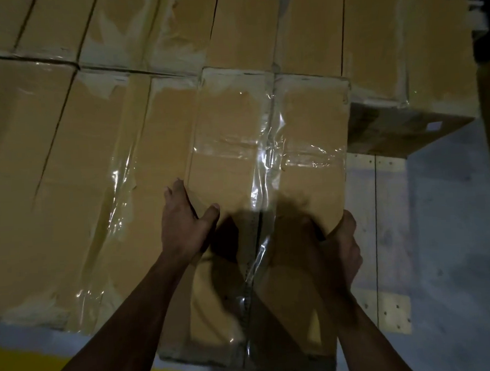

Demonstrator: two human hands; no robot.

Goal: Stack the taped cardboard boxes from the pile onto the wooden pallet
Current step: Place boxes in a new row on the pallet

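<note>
We gripped the taped box (267, 155) with left hand (183, 223) and right hand (339, 242); slick tape risked slipping it off the pallet (384, 234)

- No readable text on any box (267, 143).
- Small white label (434, 126) on box side at 3 o'clock: too small to read.
</note>
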